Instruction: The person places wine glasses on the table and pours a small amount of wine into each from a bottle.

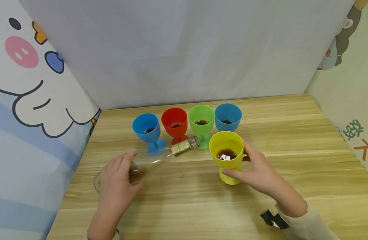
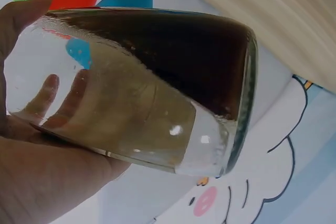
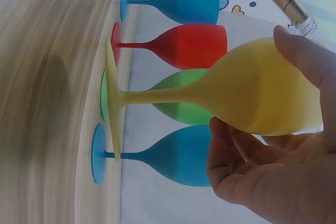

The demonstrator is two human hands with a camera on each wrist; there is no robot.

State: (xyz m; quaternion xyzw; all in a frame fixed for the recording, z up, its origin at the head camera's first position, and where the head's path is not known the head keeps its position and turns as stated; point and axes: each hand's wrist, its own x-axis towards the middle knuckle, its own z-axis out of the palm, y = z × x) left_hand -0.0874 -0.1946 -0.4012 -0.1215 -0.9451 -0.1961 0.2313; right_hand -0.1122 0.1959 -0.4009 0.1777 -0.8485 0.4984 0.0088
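Observation:
My left hand [image 1: 119,180] grips a clear glass bottle [image 2: 147,93] by its body. Dark liquid lies along one side of the tilted bottle, whose gold-banded neck [image 1: 180,147] points right, towards a yellow goblet [image 1: 226,146]. That goblet is in my right hand [image 1: 259,170], thumb on one side of the bowl and fingers on the other. Some dark liquid sits in its bottom. In the right wrist view the yellow foot [image 3: 113,103] appears raised off the table. Between the bottle mouth and the yellow rim there is a gap.
Behind stand a blue goblet [image 1: 146,128], a red goblet [image 1: 174,122], a green goblet [image 1: 201,115] and another blue goblet [image 1: 228,116] in a row, each with a little dark liquid. A pale wall [image 1: 184,50] closes off the back of the wooden table [image 1: 184,210].

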